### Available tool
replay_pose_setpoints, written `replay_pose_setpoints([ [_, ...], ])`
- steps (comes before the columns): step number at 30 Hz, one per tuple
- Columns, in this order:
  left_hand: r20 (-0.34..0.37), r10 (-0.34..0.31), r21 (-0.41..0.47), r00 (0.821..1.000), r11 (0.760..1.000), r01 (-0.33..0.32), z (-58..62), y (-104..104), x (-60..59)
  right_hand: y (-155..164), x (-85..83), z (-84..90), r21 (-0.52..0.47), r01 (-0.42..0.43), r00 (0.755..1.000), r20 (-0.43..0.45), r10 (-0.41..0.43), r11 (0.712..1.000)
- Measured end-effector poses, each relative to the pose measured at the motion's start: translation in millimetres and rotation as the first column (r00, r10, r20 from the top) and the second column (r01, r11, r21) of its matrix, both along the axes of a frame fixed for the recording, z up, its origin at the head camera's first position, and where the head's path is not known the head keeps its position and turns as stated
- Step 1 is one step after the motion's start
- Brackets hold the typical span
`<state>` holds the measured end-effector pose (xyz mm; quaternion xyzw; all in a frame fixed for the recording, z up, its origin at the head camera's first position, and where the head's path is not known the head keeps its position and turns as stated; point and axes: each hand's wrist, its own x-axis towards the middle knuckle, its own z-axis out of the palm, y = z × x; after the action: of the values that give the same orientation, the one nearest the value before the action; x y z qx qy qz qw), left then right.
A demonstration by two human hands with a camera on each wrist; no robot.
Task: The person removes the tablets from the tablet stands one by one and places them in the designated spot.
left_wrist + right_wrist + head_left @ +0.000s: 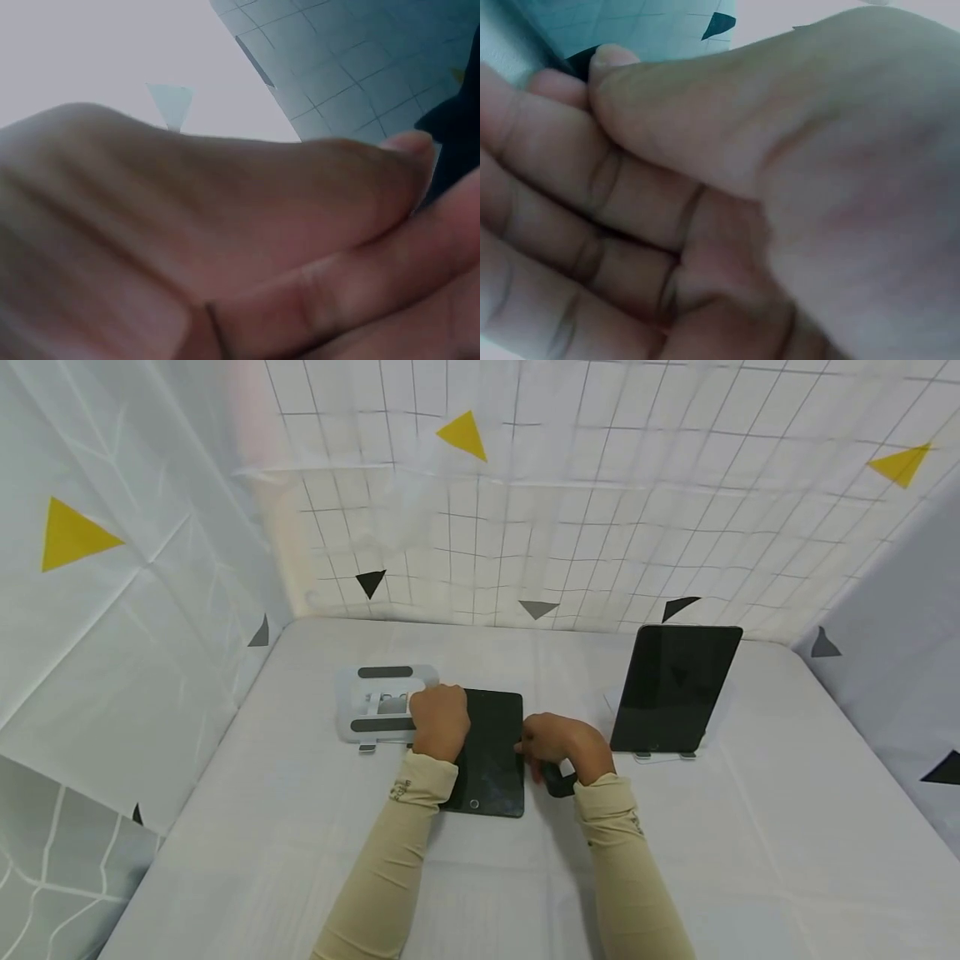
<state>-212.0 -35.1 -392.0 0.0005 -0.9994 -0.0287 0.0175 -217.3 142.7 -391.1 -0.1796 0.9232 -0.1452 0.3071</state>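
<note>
Between left hand [440, 720] and right hand [558, 742], fingers pinching its sides, lies a tablet [495, 756]; probably stiff, slick, fragile; edges suit best.

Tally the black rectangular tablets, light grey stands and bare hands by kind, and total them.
Black rectangular tablets: 2 (held tablet, propped tablet)
Light grey stands: 2 (left stand with two dark strips; right stand, mostly hidden)
Bare hands: 2 (left hand, right hand)
Total: 6

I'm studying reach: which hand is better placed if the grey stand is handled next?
Probably the left hand: it's beside the grey stand; the right hand is across the middle tablet.
</note>
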Motion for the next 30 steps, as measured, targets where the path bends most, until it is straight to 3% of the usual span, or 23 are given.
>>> replay_pose_setpoints([
  [6, 0.044, -0.042, -0.028, 0.998, 0.999, 0.043, -5.0, 4.8, -0.6, 2.5, -2.2, -4.5, -0.059, 0.007, 1.000, -0.007, -0.007, 0.998],
  [10, 0.052, -0.030, -0.035, 0.998, 0.999, 0.032, -6.0, 4.5, -0.2, 2.4, -3.1, -7.3, -0.079, 0.021, 1.000, -0.001, -0.021, 0.997],
  [19, 0.026, -0.048, -0.019, 0.999, 0.999, 0.048, -1.2, -0.7, 3.8, -1.8, -1.5, -6.3, -0.064, 0.049, 0.999, -0.009, -0.050, 0.997],
  [24, 0.050, -0.046, -0.016, 0.998, 0.999, 0.047, 2.2, -1.9, 4.2, -2.6, -1.1, -4.3, -0.067, 0.055, 0.998, -0.001, -0.055, 0.996],
  [27, 0.057, -0.047, 0.014, 0.997, 0.999, 0.046, 4.4, -3.0, 3.9, 0.0, -0.1, -0.5, -0.094, 0.079, 0.997, 0.020, -0.078, 0.992],
  [30, 0.011, -0.072, 0.087, 0.997, 0.994, 0.070, 7.6, -3.3, 3.6, 6.7, 2.3, 7.7, -0.136, 0.122, 0.993, 0.010, -0.122, 0.983],
])
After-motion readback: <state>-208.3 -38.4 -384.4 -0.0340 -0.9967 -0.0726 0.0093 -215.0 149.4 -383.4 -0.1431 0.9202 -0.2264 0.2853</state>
